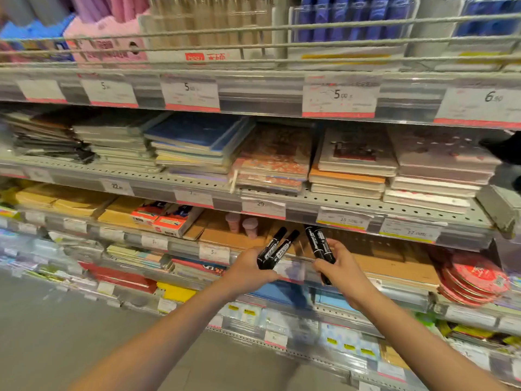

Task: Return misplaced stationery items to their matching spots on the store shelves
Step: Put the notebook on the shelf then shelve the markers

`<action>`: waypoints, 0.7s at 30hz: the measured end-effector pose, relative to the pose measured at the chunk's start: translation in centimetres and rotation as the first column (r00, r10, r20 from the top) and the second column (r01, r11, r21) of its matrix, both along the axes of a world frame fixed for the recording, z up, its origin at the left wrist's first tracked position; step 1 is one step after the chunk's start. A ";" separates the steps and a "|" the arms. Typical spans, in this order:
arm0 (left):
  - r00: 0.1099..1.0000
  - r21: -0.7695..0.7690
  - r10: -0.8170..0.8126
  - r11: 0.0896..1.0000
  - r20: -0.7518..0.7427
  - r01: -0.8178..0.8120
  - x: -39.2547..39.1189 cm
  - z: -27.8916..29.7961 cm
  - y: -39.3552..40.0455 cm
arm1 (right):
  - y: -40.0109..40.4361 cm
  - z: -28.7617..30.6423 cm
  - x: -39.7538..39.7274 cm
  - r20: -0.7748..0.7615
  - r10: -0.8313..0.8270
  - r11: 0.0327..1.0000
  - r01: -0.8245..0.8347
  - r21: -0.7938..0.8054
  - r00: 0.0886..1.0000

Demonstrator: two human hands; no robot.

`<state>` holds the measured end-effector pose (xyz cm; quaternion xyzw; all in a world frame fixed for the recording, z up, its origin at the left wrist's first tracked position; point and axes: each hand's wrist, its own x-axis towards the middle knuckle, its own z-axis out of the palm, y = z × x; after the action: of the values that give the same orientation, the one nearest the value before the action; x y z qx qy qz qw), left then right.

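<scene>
my left hand [248, 268] grips two black markers [277, 247], my right hand [339, 268] grips two more [321, 246], up near the notebook shelves [282, 193]. i think none are back home yet.

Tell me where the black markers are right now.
Head view, lower centre: two black markers are gripped in the left hand and two more in the right hand, held up before the shelf of brown envelopes.

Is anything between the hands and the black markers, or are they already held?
Nothing is between them. The left hand already grips two black markers, and the right hand grips two more. No marker slot shows on these shelves.
</scene>
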<state>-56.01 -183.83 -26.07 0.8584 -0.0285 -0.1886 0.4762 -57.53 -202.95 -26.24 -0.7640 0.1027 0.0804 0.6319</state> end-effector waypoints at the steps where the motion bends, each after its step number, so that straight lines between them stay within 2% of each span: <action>1: 1.000 -0.009 0.021 1.000 0.005 -0.021 -0.3 0.2 1.4 | 1.3 0.0 0.1 -0.002 0.030 0.999 -0.030 0.010 1.000; 12: 0.960 -0.024 0.277 0.961 0.025 -0.277 -5.5 1.4 20.5 | 19.9 0.5 -0.4 0.010 0.274 0.961 -0.274 0.047 0.962; 21: 0.835 -0.011 0.547 0.837 0.058 -0.547 -12.0 2.7 39.5 | 39.9 2.2 -2.0 0.056 0.470 0.875 -0.473 0.097 0.881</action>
<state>-68.01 -144.34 -23.41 0.8374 0.2044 -0.0194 0.5066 -59.56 -163.01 -24.04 -0.7319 -0.1006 0.2257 0.6350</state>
